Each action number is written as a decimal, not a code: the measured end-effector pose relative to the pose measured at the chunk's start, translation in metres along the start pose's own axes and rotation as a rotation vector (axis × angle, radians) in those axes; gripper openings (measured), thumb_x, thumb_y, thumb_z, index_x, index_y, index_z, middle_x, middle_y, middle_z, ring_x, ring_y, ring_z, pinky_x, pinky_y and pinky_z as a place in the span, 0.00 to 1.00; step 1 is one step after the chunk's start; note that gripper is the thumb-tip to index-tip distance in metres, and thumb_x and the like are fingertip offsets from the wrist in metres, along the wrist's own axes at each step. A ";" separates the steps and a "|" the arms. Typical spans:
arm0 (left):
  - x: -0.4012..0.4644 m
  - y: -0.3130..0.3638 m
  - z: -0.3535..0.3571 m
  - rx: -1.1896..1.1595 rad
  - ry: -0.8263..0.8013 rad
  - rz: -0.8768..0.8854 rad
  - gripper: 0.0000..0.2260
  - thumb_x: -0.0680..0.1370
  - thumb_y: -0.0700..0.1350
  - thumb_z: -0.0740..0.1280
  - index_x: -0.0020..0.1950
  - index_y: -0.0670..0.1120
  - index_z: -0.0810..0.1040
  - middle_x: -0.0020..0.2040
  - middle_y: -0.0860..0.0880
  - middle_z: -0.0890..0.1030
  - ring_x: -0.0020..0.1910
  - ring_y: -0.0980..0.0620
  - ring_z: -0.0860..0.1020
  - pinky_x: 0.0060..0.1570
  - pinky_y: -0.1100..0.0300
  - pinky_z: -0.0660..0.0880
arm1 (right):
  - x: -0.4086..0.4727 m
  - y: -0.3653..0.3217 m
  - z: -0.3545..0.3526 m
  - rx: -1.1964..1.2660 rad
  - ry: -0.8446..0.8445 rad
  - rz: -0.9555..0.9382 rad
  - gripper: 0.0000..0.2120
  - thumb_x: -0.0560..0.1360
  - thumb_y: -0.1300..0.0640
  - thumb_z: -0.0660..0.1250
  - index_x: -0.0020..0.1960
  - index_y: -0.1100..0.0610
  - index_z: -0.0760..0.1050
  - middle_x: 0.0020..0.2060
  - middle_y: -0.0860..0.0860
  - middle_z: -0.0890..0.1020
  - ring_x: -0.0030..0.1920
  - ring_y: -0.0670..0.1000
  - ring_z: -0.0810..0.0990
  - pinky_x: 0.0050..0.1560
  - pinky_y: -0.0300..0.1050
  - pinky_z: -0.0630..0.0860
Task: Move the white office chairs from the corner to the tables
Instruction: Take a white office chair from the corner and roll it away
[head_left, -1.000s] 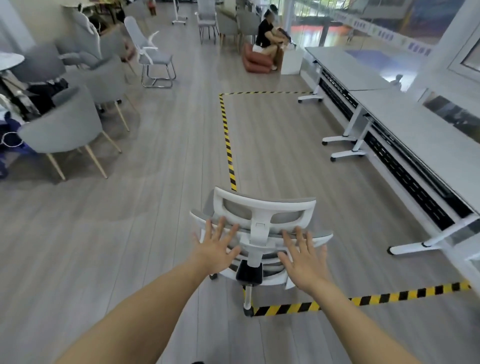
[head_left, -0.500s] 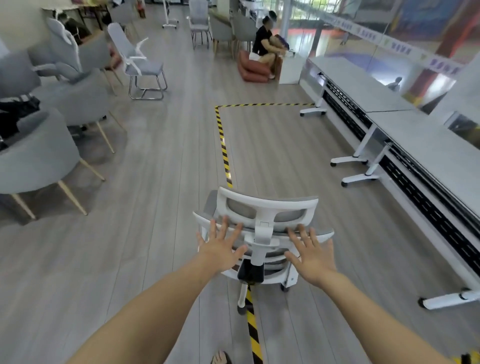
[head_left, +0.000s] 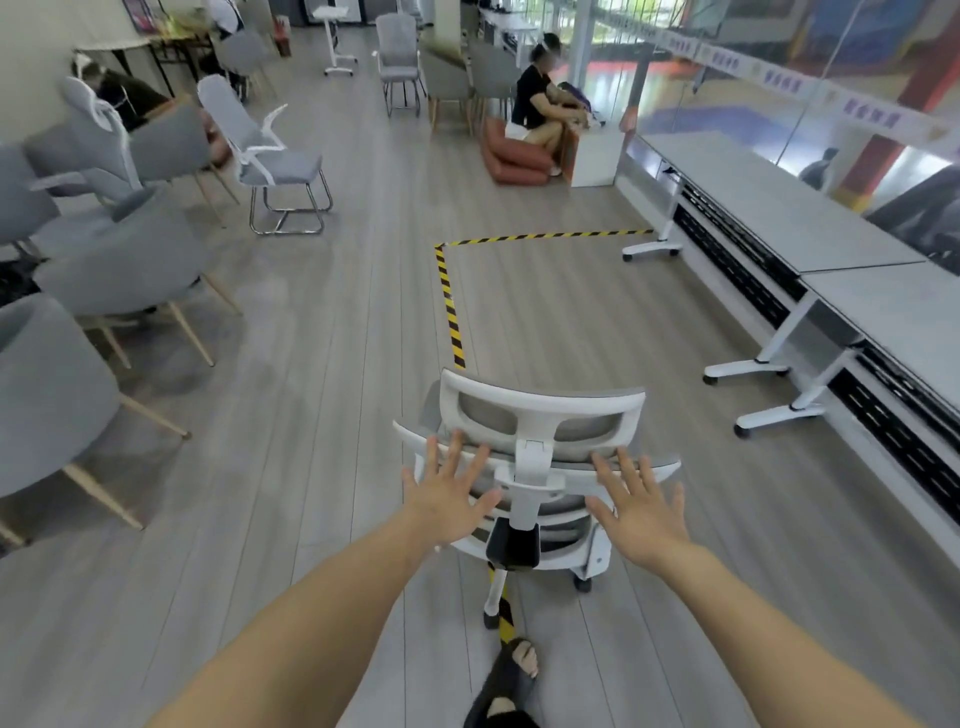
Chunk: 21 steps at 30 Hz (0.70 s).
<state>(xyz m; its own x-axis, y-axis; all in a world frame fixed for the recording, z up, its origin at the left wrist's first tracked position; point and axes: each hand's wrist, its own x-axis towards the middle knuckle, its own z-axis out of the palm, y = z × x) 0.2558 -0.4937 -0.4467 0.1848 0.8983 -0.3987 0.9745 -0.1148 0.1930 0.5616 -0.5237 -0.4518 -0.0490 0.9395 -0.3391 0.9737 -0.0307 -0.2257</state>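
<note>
Chair (head_left: 540, 415) farther along tape (head_left: 449, 306)

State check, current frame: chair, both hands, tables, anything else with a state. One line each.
white office chair: upright on its casters, straddling the floor tape, back toward the camera
left hand: open, fingers spread, flat on the chair back
right hand: open, fingers spread, flat on the chair back
tables: lined up along the right wall, no chair at them
floor tape: stuck flat, runs ahead then turns right
</note>
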 end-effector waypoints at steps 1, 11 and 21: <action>0.027 -0.006 -0.015 -0.015 -0.001 0.003 0.33 0.80 0.73 0.45 0.81 0.67 0.36 0.82 0.54 0.30 0.81 0.41 0.30 0.76 0.27 0.45 | 0.031 -0.003 -0.009 0.018 0.000 -0.003 0.30 0.83 0.32 0.42 0.80 0.33 0.33 0.81 0.43 0.31 0.80 0.52 0.29 0.77 0.70 0.38; 0.267 -0.048 -0.138 0.015 -0.011 -0.041 0.33 0.80 0.74 0.43 0.81 0.67 0.34 0.82 0.52 0.29 0.81 0.40 0.30 0.76 0.30 0.37 | 0.302 -0.025 -0.107 0.093 -0.059 -0.029 0.30 0.83 0.33 0.45 0.81 0.34 0.36 0.80 0.42 0.29 0.79 0.50 0.26 0.78 0.70 0.39; 0.521 -0.119 -0.245 -0.019 0.080 -0.025 0.33 0.81 0.73 0.44 0.80 0.67 0.32 0.80 0.53 0.25 0.79 0.41 0.27 0.77 0.30 0.40 | 0.572 -0.062 -0.178 0.161 0.070 -0.061 0.29 0.84 0.35 0.49 0.80 0.31 0.39 0.78 0.36 0.30 0.79 0.46 0.27 0.78 0.66 0.47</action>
<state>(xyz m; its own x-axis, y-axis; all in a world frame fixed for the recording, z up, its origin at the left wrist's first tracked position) 0.2048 0.0921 -0.4580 0.1486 0.9320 -0.3306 0.9760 -0.0843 0.2010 0.5124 0.0763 -0.4693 -0.0855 0.9625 -0.2574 0.9209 -0.0223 -0.3892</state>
